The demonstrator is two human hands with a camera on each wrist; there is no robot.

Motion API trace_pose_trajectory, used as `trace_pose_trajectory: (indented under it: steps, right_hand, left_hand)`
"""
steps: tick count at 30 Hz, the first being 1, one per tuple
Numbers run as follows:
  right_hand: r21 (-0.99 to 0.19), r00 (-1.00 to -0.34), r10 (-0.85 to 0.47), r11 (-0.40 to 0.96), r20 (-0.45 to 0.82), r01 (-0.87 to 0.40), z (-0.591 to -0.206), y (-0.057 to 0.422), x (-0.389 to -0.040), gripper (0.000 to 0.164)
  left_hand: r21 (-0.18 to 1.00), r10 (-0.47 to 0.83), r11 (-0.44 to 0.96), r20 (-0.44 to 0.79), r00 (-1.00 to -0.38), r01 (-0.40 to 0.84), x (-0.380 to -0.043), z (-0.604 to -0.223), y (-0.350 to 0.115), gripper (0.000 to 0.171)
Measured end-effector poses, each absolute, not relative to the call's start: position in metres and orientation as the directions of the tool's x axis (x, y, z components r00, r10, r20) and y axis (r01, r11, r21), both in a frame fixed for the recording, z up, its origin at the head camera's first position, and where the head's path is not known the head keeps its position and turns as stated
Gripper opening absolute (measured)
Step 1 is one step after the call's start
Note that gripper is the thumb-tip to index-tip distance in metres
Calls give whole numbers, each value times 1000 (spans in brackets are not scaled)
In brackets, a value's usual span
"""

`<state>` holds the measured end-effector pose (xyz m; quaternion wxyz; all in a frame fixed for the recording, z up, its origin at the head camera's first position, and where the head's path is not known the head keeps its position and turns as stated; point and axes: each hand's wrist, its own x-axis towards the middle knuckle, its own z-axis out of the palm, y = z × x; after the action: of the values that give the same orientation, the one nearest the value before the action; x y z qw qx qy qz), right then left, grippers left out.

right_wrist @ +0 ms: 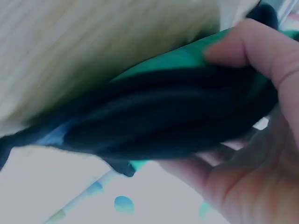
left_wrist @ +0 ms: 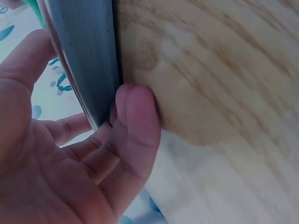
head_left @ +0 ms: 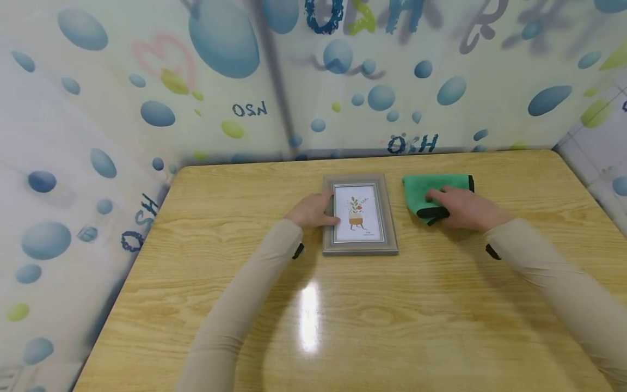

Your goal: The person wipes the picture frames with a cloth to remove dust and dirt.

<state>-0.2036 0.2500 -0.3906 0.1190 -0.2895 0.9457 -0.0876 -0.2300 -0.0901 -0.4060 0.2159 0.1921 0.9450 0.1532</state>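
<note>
Left hand [head_left: 312,210]: grip narrow, thumb and fingers holding left edge of picture frame [head_left: 361,215], picture side up on bench [head_left: 392,316]. Right hand [head_left: 467,209]: grip pinches folded green cloth [head_left: 416,195], right of frame. Stage judged early: both things in hand, 2 apart; cloth not yet touching frame. What remains beyond that: cannot tell.

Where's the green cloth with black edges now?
In the head view, the green, black-edged cloth is in the right hand, near the yellowish wooden table's far edge, right of the grey rectangular picture frame.
</note>
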Motion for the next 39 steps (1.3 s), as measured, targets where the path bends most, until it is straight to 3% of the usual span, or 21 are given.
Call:
trace_pose_trajectory:
  steps: [6, 12, 26, 29, 33, 39]
  right_hand:
    - [-252, -807, -575, 808, -139, -532, -379, 262, -221, 27]
    - [-207, -833, -543, 831, -105, -516, -359, 263, -233, 25]
    - [-70, -810, -586, 807, 25, -586, -300, 222, -256, 23]
    - [-45, -779, -614, 781, 124, -623, -308, 206, -258, 24]
    - [-13, -716, -681, 723, 155, -691, -337, 181, -248, 29]
    - [-47, -652, -758, 652, -24, -756, -376, 163, -234, 45]
  left_hand:
    - [383, 426, 877, -344, -837, 289, -230, -405, -91, 81]
    - [366, 429, 881, -352, -832, 300, -231, -405, -89, 81]
    - [342, 406, 896, -367, -837, 284, -232, -406, -89, 82]
    - [338, 398, 899, -373, -838, 277, -233, -406, -89, 82]
    - [334, 401, 900, -380, -834, 280, -234, -406, -89, 82]
    - [340, 413, 895, -380, -828, 290, -234, -403, -89, 82]
